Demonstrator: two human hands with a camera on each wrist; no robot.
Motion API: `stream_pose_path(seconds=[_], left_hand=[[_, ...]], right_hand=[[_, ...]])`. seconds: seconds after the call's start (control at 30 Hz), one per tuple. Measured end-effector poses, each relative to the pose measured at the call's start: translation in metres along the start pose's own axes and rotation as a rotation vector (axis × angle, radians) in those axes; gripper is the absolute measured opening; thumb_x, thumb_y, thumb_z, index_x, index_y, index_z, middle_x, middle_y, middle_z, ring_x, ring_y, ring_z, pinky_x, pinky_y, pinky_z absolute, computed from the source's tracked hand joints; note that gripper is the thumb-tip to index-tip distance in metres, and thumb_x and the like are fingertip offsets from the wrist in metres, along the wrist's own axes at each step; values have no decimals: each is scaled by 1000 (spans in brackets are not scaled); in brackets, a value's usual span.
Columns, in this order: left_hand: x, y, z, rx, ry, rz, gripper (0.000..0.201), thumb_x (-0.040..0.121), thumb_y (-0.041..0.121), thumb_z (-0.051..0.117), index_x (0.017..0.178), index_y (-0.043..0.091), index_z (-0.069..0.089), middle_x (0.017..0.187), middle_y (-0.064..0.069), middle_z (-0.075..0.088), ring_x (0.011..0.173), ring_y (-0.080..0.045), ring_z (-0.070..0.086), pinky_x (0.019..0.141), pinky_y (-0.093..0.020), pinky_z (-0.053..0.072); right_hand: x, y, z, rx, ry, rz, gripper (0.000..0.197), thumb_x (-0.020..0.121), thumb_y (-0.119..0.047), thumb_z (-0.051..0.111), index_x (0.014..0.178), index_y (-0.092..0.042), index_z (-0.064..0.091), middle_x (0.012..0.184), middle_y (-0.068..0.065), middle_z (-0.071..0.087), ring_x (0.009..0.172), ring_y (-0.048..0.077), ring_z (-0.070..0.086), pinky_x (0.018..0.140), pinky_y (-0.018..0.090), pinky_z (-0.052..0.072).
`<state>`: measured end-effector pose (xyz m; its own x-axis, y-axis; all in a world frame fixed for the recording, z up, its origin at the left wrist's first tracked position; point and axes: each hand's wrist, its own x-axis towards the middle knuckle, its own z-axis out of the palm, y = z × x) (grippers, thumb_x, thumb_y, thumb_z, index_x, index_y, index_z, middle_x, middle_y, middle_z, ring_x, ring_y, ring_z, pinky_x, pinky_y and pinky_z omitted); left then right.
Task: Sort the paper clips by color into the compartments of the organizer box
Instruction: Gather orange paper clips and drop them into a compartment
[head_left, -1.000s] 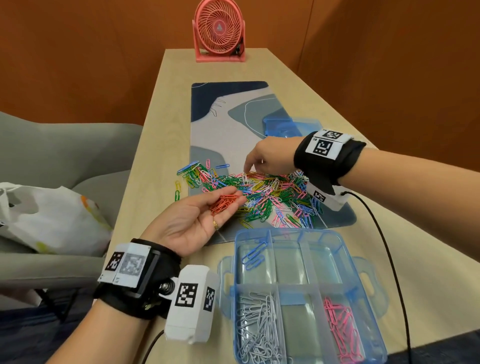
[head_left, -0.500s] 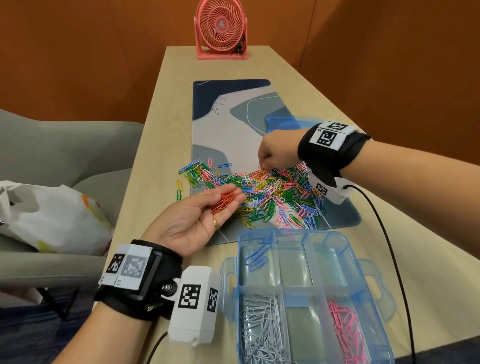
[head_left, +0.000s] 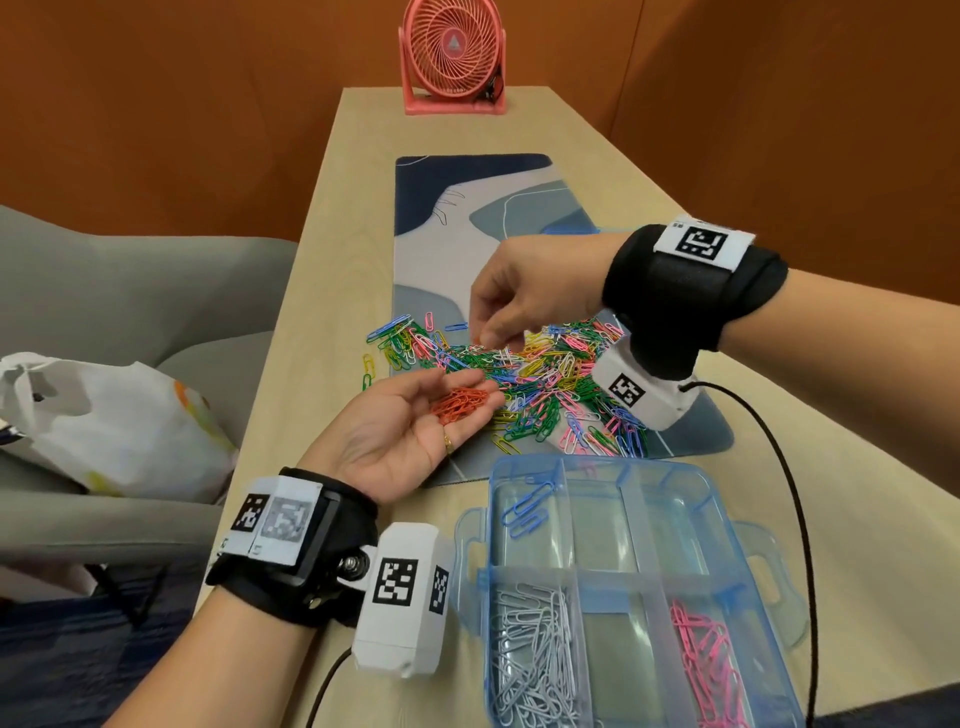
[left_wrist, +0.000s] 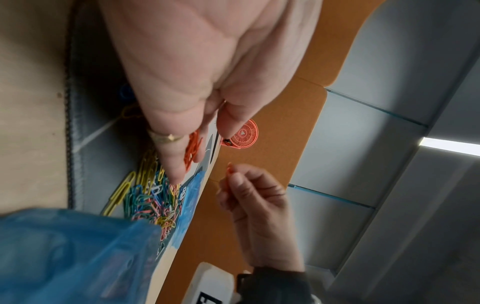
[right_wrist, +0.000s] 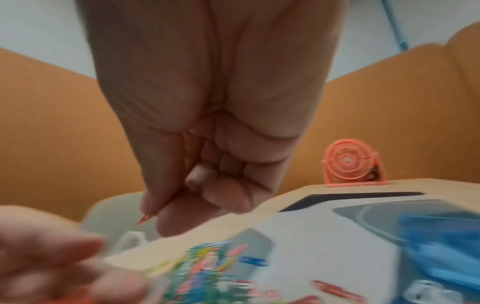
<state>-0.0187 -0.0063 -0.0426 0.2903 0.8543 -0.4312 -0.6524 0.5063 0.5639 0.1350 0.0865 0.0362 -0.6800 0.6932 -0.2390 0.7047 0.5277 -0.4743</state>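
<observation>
A mixed pile of coloured paper clips (head_left: 540, 379) lies on the desk mat (head_left: 457, 249). My left hand (head_left: 415, 421) is held palm up at the pile's left edge, fingers straight, with a small heap of orange clips (head_left: 462, 402) resting on them; the heap also shows in the left wrist view as orange clips (left_wrist: 192, 148). My right hand (head_left: 498, 332) hovers just above and beyond it, pinching one orange clip (left_wrist: 230, 170) between thumb and forefinger, the same orange clip (right_wrist: 145, 218). The clear blue organizer box (head_left: 779, 623) holds blue clips (head_left: 524, 512), white clips (head_left: 535, 660) and pink clips (head_left: 706, 670) in separate compartments.
A pink desk fan (head_left: 453, 57) stands at the table's far end. The blue box lid (left_wrist: 192, 197) lies on the mat behind my right hand. A grey chair with a white plastic bag (head_left: 104, 421) is left of the table. A black cable (head_left: 789, 493) runs from my right wrist.
My right hand left the far side of the pile and moved left and up toward my left palm, now pinching an orange clip. My left hand stayed put with its orange clips.
</observation>
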Motion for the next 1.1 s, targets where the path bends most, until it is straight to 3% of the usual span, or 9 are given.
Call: stream_pose_path(seconds=[0.17,0.23,0.37,0.47,0.6,0.7,0.8,0.93,1.1], left_hand=[[1,-2,0,-60,-35,-5,39,98,12,36,112,-21,50,118,-37,56,88,-45,66,81,-50,52],[0,-1,0,-68,-39,5,38,98,10,36,113,-22,49,122,-36,54,88,-44,66,81,-49,52],[-3,1,0,-35,-47,6,36,98,10,36,113,-20,51,121,-34,56,89,-42,67,81,-45,54],[-5,3,-1,-21,-53,8,37,98,11,36,115,-19,50,120,-33,57,92,-42,66,82,-45,54],[-6,6,-2,-18,-56,23,37,98,12,37,113,-18,52,115,-32,60,95,-41,66,83,-44,53],[-6,6,-3,-5,-54,32,37,98,12,37,112,-18,53,110,-30,62,94,-41,66,83,-44,53],[-6,7,-4,6,-52,32,38,98,12,37,115,-18,51,113,-30,60,94,-40,66,84,-44,53],[-5,7,-5,11,-40,36,38,98,13,37,116,-18,50,116,-30,60,93,-40,67,84,-44,53],[-4,6,-5,13,-26,16,39,98,14,38,117,-19,49,122,-33,55,107,-42,60,84,-45,52]], right_hand=[[9,-3,6,-145,-21,-13,14,89,-11,62,97,-16,72,64,-10,65,52,-5,57,60,13,48],[14,10,3,-289,15,51,18,89,-9,58,98,-15,72,70,-11,66,63,1,62,62,12,46],[20,37,5,-466,10,124,28,91,-7,52,109,-18,70,102,0,70,89,14,60,76,21,41],[25,44,10,-473,-19,127,26,89,-6,57,109,-18,69,98,-1,68,91,16,60,74,22,37],[31,49,14,-493,-25,121,11,86,-10,64,96,-13,67,99,0,68,87,17,58,74,25,42],[29,50,14,-536,-10,95,4,87,-14,62,90,-12,63,86,-2,60,78,15,50,60,25,37],[24,48,13,-503,43,102,2,85,-13,61,83,-13,62,69,-8,52,68,13,48,51,15,33],[20,43,10,-339,57,140,10,78,-8,65,77,-17,61,67,-8,58,61,9,52,53,19,40],[13,21,3,-126,62,54,16,82,-9,63,93,-18,70,77,-4,69,64,5,59,63,17,47]])
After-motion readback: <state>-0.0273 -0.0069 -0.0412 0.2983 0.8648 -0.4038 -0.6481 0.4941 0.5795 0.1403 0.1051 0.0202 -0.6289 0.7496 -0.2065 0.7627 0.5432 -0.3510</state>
